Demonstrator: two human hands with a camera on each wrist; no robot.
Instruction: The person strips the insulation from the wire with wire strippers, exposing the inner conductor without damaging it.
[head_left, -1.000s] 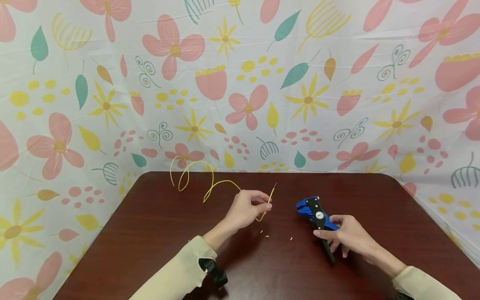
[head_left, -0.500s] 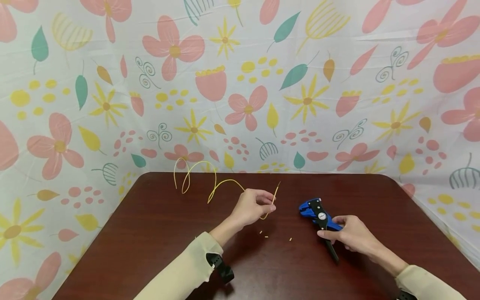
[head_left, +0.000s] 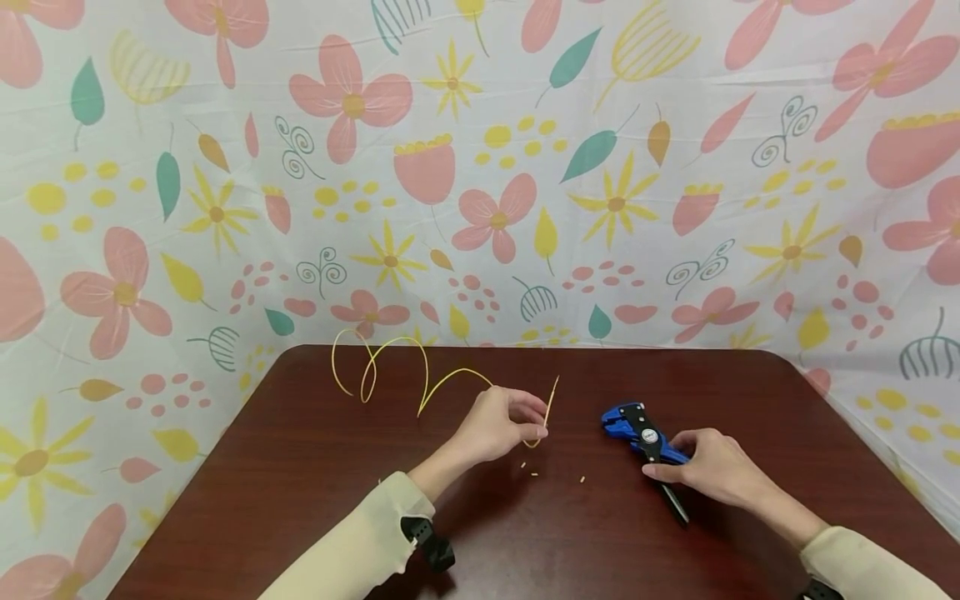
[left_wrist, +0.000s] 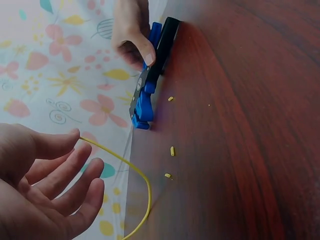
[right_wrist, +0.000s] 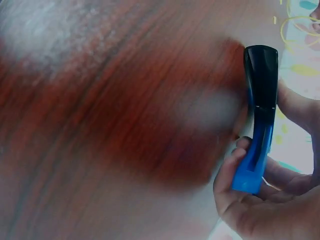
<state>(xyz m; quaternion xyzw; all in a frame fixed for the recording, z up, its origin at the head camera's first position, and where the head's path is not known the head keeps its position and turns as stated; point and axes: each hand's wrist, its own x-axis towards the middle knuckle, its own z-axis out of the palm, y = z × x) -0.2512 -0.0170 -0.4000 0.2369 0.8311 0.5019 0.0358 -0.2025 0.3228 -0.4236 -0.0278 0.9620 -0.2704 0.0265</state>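
Note:
Between thumb and fingertips my left hand (head_left: 497, 423) pinches a yellow wire (head_left: 466, 372) close to one end. That end points up and its tip looks bare; the rest loops away to the left over the back of the table. In the left wrist view the wire (left_wrist: 148, 192) bends down from the pinch, the other fingers loosely spread. My right hand (head_left: 714, 468) grips a blue and black wire stripper (head_left: 649, 436) by its handles, its head towards the left hand and apart from the wire. From the right wrist, the handles (right_wrist: 262, 80) of the stripper hide its head.
Several short yellow insulation bits (head_left: 535, 474) lie on the dark red-brown table (head_left: 315, 483) between the hands. A flower-patterned cloth (head_left: 495, 125) hangs behind the table and along its sides. Black straps with cameras (head_left: 429, 542) sit on the wrists.
The right hand has shifted slightly right and down with the wire stripper. The left hand moved a little right, then slightly down, still pinching the wire, whose loops swayed.

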